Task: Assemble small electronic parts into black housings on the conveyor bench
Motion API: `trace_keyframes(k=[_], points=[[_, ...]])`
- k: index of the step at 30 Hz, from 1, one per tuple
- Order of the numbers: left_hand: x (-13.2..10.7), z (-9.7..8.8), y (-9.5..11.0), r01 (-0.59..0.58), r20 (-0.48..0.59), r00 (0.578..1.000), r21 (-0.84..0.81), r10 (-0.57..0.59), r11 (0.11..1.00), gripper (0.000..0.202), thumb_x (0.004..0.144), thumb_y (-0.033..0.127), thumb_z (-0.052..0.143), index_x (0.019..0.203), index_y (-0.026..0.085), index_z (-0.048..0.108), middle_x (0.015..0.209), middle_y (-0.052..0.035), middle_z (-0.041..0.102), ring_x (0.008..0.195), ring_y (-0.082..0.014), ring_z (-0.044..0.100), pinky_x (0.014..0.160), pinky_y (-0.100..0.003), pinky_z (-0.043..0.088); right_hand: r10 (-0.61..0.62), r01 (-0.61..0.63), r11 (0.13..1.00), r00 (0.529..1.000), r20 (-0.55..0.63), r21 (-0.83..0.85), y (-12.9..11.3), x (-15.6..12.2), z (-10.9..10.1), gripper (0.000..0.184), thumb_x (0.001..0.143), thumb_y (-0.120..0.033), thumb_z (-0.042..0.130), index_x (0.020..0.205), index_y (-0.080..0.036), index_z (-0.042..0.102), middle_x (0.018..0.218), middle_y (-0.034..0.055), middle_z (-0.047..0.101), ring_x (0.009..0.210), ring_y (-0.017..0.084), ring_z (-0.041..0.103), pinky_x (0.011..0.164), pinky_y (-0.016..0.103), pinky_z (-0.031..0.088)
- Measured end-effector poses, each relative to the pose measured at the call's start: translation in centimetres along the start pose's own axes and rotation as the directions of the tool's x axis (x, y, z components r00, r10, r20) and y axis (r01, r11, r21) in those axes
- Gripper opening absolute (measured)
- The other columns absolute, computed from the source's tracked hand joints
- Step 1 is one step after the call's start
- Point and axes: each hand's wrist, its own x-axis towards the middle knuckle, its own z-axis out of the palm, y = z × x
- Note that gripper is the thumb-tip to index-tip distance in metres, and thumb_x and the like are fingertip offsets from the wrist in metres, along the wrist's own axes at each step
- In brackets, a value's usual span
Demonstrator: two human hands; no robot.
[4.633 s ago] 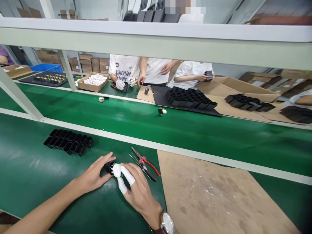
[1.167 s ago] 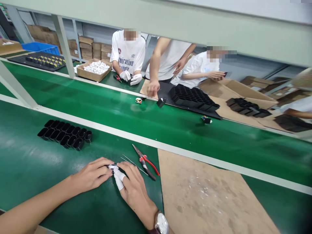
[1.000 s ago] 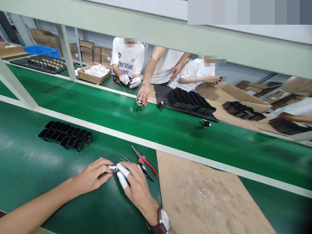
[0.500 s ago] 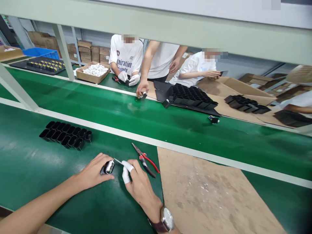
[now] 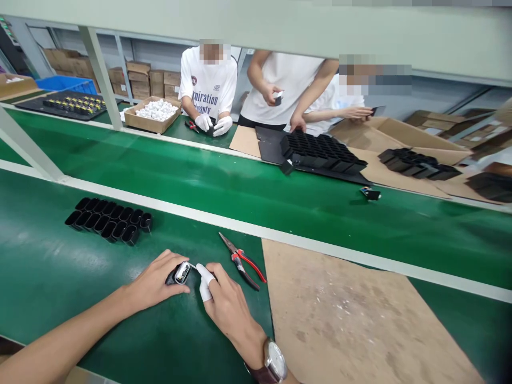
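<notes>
My left hand [image 5: 154, 281] is closed around a small black plastic housing [image 5: 170, 278]. Its open end faces right and shows a white insert [image 5: 183, 272] with small electronic parts inside. My right hand [image 5: 226, 298] wears white finger cots on the thumb and index finger and a watch on the wrist. Between those two fingertips I pinch a thin, pale, flat strip [image 5: 193, 266], mostly hidden, its tip at the upper rim of the housing; whether it touches cannot be made out. Red-and-black long-nose pliers [image 5: 242, 260] lie on the green bench just beyond my right hand.
Several empty black housings [image 5: 108, 220] stand in rows at left. A stained cardboard sheet [image 5: 360, 314] lies at right. Beyond a white rail runs a green conveyor belt [image 5: 224, 184] carrying a small part [image 5: 370, 193]. Co-workers sit and stand across it, beside black housings [image 5: 320, 152].
My right hand has brought the strip leftward to the housing's rim. The housing has tilted slightly. Across the belt, a standing co-worker's hand has lifted a small part away from the belt.
</notes>
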Motion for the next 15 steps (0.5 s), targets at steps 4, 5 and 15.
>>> trace_keyframes(k=[4,5,15], points=[[-0.1,0.1,-0.2,-0.015,-0.004,1.000,0.006,0.015,1.000,0.056,0.096,0.050,0.074,0.141,0.025,0.053,0.127,-0.0075,0.068,0.107,-0.0263,0.059,0.091,-0.041,0.054,-0.041,0.041,0.999,0.999,-0.002,-0.024,-0.3,0.1,-0.4,0.029,0.094,-0.001,0.043,0.112,-0.016,0.060,0.107,0.0107,0.063,0.076,0.020,0.061,0.058,0.032,0.050],[-0.1,0.2,-0.3,-0.024,-0.006,1.000,0.007,0.024,1.000,0.056,0.096,0.051,0.074,0.142,0.025,0.053,0.127,-0.0078,0.068,0.107,-0.0262,0.059,0.091,-0.041,0.054,-0.061,0.061,0.997,0.998,-0.005,-0.039,-0.3,0.1,-0.5,0.028,0.093,-0.001,0.043,0.108,-0.017,0.061,0.106,0.0109,0.063,0.076,0.020,0.060,0.058,0.032,0.050],[0.0,0.2,-0.2,-0.072,-0.049,0.996,0.031,0.074,0.997,0.058,0.094,0.051,0.076,0.140,0.024,0.054,0.125,-0.0080,0.067,0.105,-0.0254,0.058,0.090,-0.040,0.054,-0.088,0.079,0.987,0.994,-0.061,-0.142,-0.4,0.2,-1.1,0.024,0.093,-0.002,0.044,0.092,-0.017,0.063,0.105,0.0125,0.063,0.077,0.021,0.057,0.058,0.033,0.048]])
